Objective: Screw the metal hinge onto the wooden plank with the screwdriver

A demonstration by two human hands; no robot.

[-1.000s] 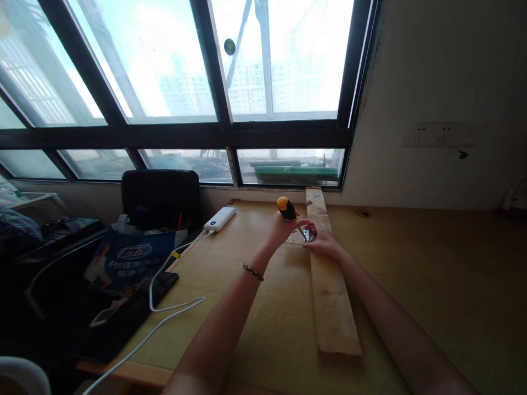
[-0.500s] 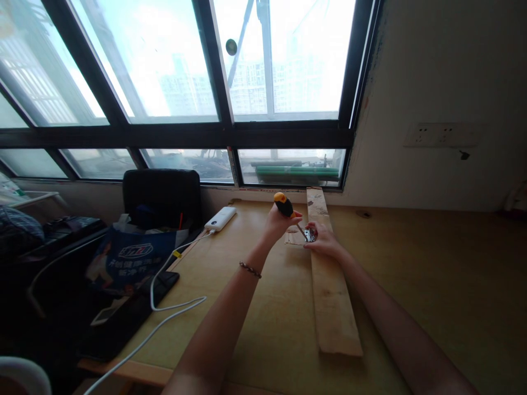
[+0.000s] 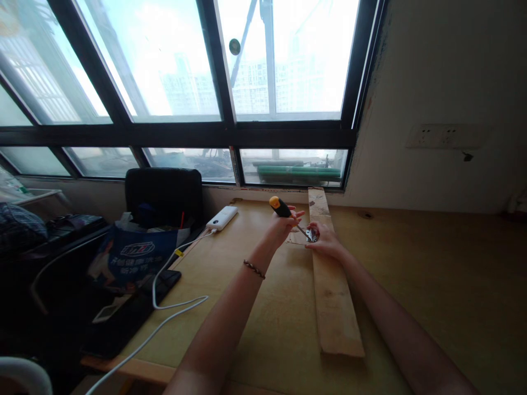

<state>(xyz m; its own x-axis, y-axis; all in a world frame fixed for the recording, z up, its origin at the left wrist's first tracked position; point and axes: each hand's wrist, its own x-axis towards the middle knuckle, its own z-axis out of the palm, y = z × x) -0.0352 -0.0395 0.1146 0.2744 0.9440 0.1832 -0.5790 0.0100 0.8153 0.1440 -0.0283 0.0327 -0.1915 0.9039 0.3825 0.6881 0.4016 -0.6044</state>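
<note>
My left hand (image 3: pixel 283 227) holds a screwdriver (image 3: pixel 280 207) with a black and yellow handle; some of its fingers are extended. The screwdriver is tilted, its shaft slanting down right to a small shiny metal fitting (image 3: pixel 310 236). Against the left edge of a long wooden board (image 3: pixel 335 307), my right hand (image 3: pixel 326 240) grips that fitting between thumb and fingers. The fitting's exact kind is too small to tell, and the fingers partly cover it. A thin, pale wooden piece (image 3: pixel 297 238) lies beside the board, under the screwdriver shaft.
A white power bank (image 3: pixel 222 218) with a white cable (image 3: pixel 181 310) lies on the left of the table (image 3: pixel 263 329). Beyond that edge stand a black chair (image 3: pixel 163 192) and a blue bag (image 3: pixel 135 258). Windows (image 3: pixel 288 60) rise behind the table; a wall socket (image 3: pixel 448 135) is at right.
The screwdriver handle has tipped further left and slightly down, and my left fingers have loosened and spread. My right hand stays at the metal fitting. The view has shifted slightly.
</note>
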